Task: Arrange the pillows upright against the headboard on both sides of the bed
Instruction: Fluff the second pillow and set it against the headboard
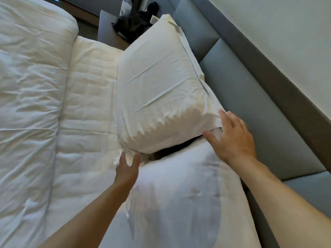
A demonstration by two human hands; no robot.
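A white pillow (159,90) leans tilted against the grey-blue padded headboard (250,97) on the far side of the bed. A second white pillow (179,194) lies nearer to me, along the headboard, its far end under the first pillow's near edge. My left hand (127,169) touches the far pillow's lower near corner, fingers apart. My right hand (231,138) rests spread against that pillow's upper near corner by the headboard. Neither hand grips anything.
A rumpled white duvet (30,104) is folded back on the left, baring the quilted mattress pad (87,108). Beyond the bed's far edge stands a nightstand (107,33) with dark bags (134,22) on it. A pale wall (286,33) rises behind the headboard.
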